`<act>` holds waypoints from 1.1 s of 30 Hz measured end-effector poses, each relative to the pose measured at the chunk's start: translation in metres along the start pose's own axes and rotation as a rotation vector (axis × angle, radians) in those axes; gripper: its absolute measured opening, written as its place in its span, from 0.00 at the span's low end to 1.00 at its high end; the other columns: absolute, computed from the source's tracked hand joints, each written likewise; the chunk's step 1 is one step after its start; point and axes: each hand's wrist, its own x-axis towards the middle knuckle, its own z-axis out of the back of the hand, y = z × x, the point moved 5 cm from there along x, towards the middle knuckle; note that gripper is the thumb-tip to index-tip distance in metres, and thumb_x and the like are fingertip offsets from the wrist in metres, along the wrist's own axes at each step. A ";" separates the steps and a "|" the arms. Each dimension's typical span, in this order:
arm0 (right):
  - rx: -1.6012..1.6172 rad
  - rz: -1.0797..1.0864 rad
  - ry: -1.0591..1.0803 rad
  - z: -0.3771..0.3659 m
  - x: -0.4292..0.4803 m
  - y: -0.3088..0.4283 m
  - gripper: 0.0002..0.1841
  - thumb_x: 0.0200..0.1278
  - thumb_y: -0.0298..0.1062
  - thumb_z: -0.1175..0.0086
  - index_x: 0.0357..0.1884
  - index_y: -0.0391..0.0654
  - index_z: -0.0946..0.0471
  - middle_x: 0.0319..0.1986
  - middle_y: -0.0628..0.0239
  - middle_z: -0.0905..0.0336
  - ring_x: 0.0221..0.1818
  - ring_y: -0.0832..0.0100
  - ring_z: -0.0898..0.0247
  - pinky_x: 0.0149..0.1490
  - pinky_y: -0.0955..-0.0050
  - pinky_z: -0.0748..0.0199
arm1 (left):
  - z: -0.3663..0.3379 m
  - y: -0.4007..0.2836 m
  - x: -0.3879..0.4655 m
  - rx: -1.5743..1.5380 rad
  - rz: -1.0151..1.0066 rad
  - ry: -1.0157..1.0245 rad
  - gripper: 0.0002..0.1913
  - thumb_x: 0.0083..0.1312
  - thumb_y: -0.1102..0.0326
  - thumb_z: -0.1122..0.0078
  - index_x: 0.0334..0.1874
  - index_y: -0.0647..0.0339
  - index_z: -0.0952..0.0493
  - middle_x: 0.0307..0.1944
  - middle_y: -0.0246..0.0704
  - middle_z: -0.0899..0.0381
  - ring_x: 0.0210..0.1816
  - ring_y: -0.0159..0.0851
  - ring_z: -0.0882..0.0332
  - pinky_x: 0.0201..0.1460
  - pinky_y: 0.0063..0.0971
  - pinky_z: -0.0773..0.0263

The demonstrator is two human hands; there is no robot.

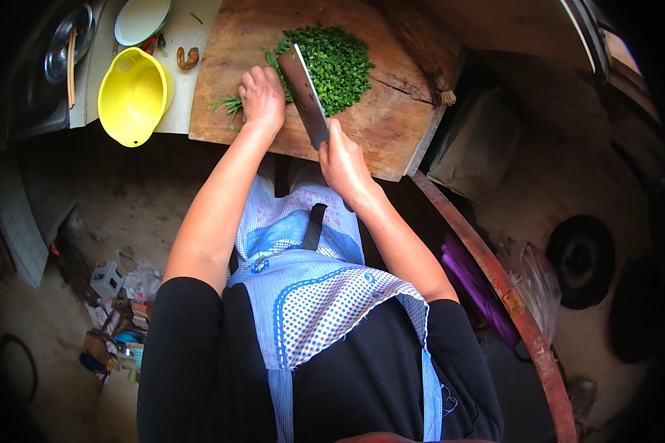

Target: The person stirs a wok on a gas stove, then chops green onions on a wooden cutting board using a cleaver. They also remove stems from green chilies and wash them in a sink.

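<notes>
My right hand (344,160) grips the handle of a broad cleaver (303,91), its blade slanting away over the wooden cutting board (227,44). Right of the blade lies a wide heap of finely chopped green leaves or stalks (338,72). My left hand (262,97) is closed over a bunch of uncut green stalks (230,103) just left of the blade. Loose ends stick out on the left of that hand, while my fingers hide the bunch's middle.
Left of the board stand a yellow plastic basin (136,91) and a pale bowl (142,21), with wrinkled peppers (187,58) nearby. Chopsticks (71,69) lie by a metal lid (69,41). A straw brush (426,61) rests along the board's right side. A red-brown rail (493,277) curves past my right.
</notes>
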 end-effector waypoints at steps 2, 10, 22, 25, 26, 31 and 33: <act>-0.012 0.006 0.001 -0.010 0.008 -0.001 0.18 0.63 0.24 0.54 0.55 0.38 0.37 0.36 0.37 0.23 0.39 0.35 0.26 0.42 0.45 0.28 | 0.000 -0.001 -0.001 0.008 -0.009 0.004 0.07 0.61 0.70 0.49 0.40 0.62 0.29 0.41 0.39 0.31 0.45 0.45 0.30 0.47 0.39 0.30; 0.053 0.030 -0.185 -0.025 0.035 -0.025 0.20 0.64 0.26 0.50 0.58 0.39 0.36 0.32 0.40 0.23 0.34 0.40 0.24 0.39 0.50 0.26 | 0.009 0.003 0.000 -0.090 -0.061 0.054 0.11 0.57 0.74 0.45 0.42 0.65 0.31 0.43 0.43 0.31 0.48 0.48 0.30 0.50 0.40 0.29; 0.138 0.061 -0.090 -0.007 0.001 -0.019 0.19 0.64 0.23 0.51 0.56 0.39 0.36 0.29 0.42 0.23 0.35 0.39 0.24 0.40 0.51 0.27 | 0.013 0.006 -0.003 -0.196 -0.051 0.075 0.18 0.56 0.79 0.46 0.50 0.69 0.32 0.47 0.47 0.32 0.50 0.53 0.31 0.55 0.43 0.29; 0.095 0.074 -0.092 -0.009 0.006 -0.019 0.19 0.64 0.23 0.51 0.56 0.40 0.36 0.29 0.42 0.23 0.35 0.40 0.24 0.40 0.51 0.27 | 0.016 0.012 -0.004 -0.246 -0.068 0.103 0.31 0.52 0.80 0.42 0.62 0.72 0.37 0.50 0.50 0.33 0.53 0.57 0.32 0.57 0.47 0.31; 0.100 0.077 -0.083 -0.009 0.007 -0.020 0.19 0.63 0.24 0.51 0.56 0.39 0.36 0.31 0.42 0.22 0.35 0.40 0.24 0.40 0.50 0.27 | 0.019 0.015 -0.004 -0.241 -0.072 0.099 0.35 0.51 0.79 0.40 0.65 0.71 0.39 0.52 0.49 0.33 0.54 0.57 0.33 0.58 0.46 0.31; 0.162 0.050 -0.051 -0.010 0.006 -0.022 0.19 0.63 0.24 0.50 0.56 0.38 0.36 0.35 0.41 0.22 0.37 0.39 0.24 0.40 0.48 0.26 | 0.029 0.025 -0.011 -0.190 -0.103 0.151 0.49 0.46 0.74 0.27 0.72 0.67 0.43 0.59 0.44 0.34 0.60 0.52 0.35 0.62 0.45 0.34; 0.183 0.042 -0.071 -0.010 0.005 -0.025 0.18 0.64 0.24 0.51 0.56 0.40 0.35 0.27 0.48 0.23 0.26 0.52 0.25 0.34 0.57 0.27 | 0.035 0.027 -0.012 -0.199 -0.116 0.131 0.50 0.45 0.70 0.24 0.72 0.66 0.43 0.61 0.43 0.35 0.63 0.51 0.36 0.64 0.44 0.35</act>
